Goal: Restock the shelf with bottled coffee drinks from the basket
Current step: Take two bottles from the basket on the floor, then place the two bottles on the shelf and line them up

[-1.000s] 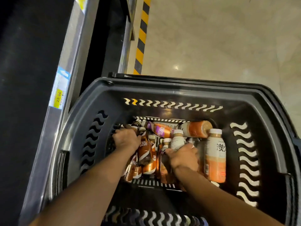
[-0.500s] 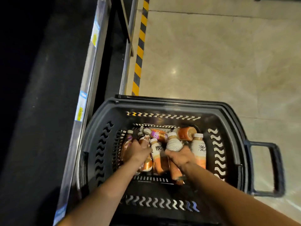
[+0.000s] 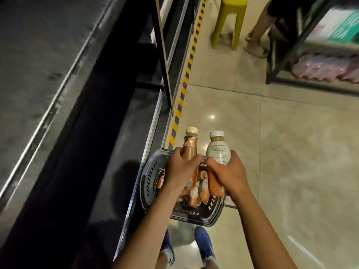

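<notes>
Glossy polished floor tiles [image 3: 291, 152] surround the dark perforated plastic basket [image 3: 149, 179]; beside it, the shelf [image 3: 151, 136] edge is shiny metal.

Glossy tile floor [image 3: 291, 152] (yellow stool [image 3: 232, 8]).

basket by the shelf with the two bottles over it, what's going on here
A person stands over a dark basket on the floor next to dark shelving. The left hand grips an orange-labelled bottle and the right hand grips a pale-labelled bottle, both held cap-up above the basket. More bottles lie in the basket. Neither held bottle is on the shelving yet.
</notes>
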### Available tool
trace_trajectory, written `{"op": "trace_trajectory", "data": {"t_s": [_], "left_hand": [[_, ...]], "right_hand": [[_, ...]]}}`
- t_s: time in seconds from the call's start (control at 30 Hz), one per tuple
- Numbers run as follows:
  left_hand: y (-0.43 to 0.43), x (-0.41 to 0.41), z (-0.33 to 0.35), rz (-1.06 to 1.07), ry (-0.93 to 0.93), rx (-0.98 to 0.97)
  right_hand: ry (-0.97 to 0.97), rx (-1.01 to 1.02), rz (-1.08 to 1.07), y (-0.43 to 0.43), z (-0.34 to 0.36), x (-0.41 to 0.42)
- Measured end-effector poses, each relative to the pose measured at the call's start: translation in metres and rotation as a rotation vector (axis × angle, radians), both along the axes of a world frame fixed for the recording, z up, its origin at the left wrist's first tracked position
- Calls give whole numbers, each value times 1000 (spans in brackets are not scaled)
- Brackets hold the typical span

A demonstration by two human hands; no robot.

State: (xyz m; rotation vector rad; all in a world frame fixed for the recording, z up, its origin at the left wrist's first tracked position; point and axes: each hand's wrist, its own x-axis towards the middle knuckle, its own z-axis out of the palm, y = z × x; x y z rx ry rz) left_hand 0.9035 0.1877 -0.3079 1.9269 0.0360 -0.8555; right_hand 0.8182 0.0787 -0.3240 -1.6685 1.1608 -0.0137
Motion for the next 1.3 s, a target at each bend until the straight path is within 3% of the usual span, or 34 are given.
{"op": "trace_trajectory", "data": {"t_s": [0.23,0.5,0.87,1.3], "left_hand": [[46,-64,173,169,-223,-132],[132,-146,277,515,-371,-307],[293,-285,349,1019,-677,-211],[476,-557,375,1507,-789,-158]], "right_hand": [[-320,-129,145,23,181,-37],[-590,-78,498,90,284,-59],[-769,82,1031,263,359,-126],[-760,329,1525,488,382,-350]]}}
